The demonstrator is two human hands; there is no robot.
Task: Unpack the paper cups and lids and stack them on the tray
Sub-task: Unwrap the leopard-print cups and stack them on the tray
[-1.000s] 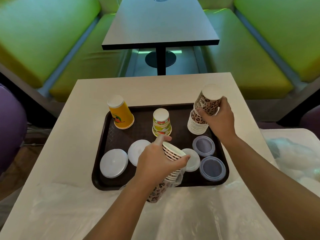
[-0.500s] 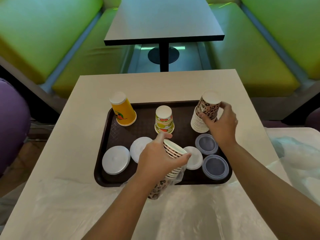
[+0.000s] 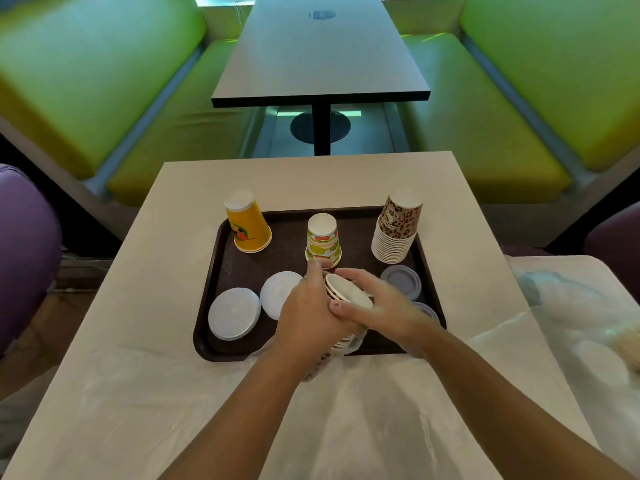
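Observation:
My left hand (image 3: pixel 308 317) grips a sleeve of leopard-print paper cups (image 3: pixel 341 342), tilted over the near edge of the dark brown tray (image 3: pixel 207 275). My right hand (image 3: pixel 384 306) has come across, and its fingers curl over the rim of the top cup (image 3: pixel 348 294) of that held stack. Three upside-down stacks stand on the tray: yellow cups (image 3: pixel 247 221) at the back left, fruit-print cups (image 3: pixel 323 239) in the middle, and leopard-print cups (image 3: pixel 398 230) at the back right. Two white lids (image 3: pixel 234 313) (image 3: pixel 278 292) lie at the front left, and two clear lids (image 3: pixel 401 280) (image 3: pixel 428 311) at the front right.
Crumpled clear plastic wrap (image 3: pixel 346 417) covers the near part of the beige table (image 3: pixel 173 216). More plastic bags (image 3: pixel 571 306) lie on a surface to the right. Beyond are a dark table (image 3: pixel 322 57), green benches and, at the left, a purple seat (image 3: pixel 24 254).
My right hand let go of the leopard-print stack at the tray's back right and moved left and nearer, onto the top cup of the stack in my left hand.

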